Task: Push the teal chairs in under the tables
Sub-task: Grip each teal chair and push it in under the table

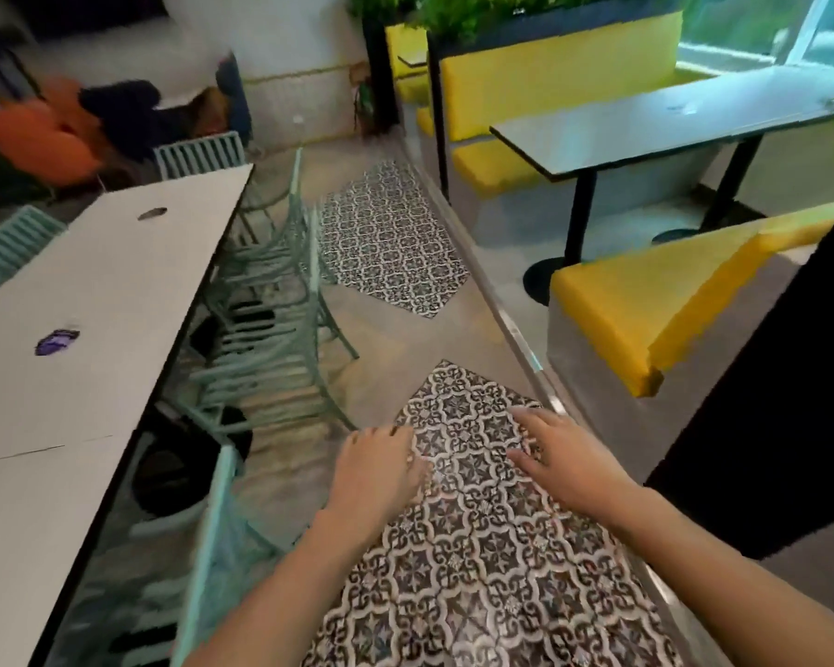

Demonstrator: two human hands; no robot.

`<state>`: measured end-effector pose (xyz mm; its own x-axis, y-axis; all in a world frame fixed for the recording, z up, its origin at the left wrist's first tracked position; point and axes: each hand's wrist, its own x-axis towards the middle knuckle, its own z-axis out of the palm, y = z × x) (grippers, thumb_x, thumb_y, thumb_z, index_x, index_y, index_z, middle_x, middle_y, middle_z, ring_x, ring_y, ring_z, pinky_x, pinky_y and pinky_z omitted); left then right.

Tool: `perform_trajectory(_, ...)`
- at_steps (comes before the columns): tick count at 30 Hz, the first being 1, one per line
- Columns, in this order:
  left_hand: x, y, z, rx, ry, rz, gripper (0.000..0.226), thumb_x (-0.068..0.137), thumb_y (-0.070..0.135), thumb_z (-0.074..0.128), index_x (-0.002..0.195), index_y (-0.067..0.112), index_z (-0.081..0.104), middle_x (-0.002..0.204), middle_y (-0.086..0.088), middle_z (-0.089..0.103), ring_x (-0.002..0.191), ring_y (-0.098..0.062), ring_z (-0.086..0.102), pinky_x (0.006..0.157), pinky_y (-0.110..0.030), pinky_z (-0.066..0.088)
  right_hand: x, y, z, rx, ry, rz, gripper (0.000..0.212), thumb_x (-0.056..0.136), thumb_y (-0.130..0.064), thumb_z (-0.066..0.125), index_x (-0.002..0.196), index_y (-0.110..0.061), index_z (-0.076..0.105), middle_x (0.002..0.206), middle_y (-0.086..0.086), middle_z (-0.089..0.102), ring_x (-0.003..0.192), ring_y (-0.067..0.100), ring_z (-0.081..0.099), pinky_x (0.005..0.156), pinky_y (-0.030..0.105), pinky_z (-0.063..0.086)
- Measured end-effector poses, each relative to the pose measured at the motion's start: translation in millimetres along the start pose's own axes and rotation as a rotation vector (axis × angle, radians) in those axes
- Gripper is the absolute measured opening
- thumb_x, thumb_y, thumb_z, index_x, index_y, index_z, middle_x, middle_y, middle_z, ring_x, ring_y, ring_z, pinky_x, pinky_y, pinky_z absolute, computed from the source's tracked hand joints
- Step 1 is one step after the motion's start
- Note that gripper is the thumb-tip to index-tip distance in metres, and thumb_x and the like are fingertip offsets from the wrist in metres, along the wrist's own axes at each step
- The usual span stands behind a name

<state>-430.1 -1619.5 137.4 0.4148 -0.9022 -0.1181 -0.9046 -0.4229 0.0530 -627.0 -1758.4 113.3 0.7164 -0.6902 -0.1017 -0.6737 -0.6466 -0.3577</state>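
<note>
A long white table (92,300) runs along the left. Teal slatted chairs line its near side: the nearest chair (213,536) stands by my left forearm, a middle chair (280,339) sits with its seat partly under the table edge, and a further one (290,204) lies beyond. More teal chair backs (198,154) show on the table's far side. My left hand (376,469) and my right hand (559,454) hover over the patterned floor, fingers relaxed, holding nothing and touching no chair.
Patterned tile patches (477,546) mark the aisle floor. To the right are a metal floor strip (516,339), yellow bench seats (646,305), a dark-legged table (646,132) and a black column (781,402). Orange seats and a dark shape (131,113) stand at far left.
</note>
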Motion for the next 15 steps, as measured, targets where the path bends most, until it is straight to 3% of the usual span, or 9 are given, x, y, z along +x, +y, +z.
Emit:
perform_trajectory(9,262.3,-52.0,-1.1,0.042,0.046,-0.205,0.039,0.096,0.044,0.043,0.127,0.023,0.054,0.128,0.002,0.055,0.121,-0.019,0.048,0.103,-0.038,0.037,294.4,50.5,-38.1,-0.066,-0.050,-0.236,0.066,0.094,-0.055,0.041,0.151,-0.031,0.019,0.154,-0.005,0.030,0.138,0.019,0.031,0.111,0.037,0.034)
perform_trajectory(15,408.2,-71.4,-42.4,0.092,0.104,-0.264,0.039,0.094,0.044,0.044,0.125,0.023,0.055,0.128,0.002,0.057,0.118,-0.017,0.052,0.104,-0.037,0.038,466.7,55.2,-102.6,-0.084,-0.017,-0.364,0.066,0.093,-0.055,0.043,0.151,-0.031,0.021,0.154,-0.004,0.030,0.138,0.019,0.030,0.110,0.040,0.035)
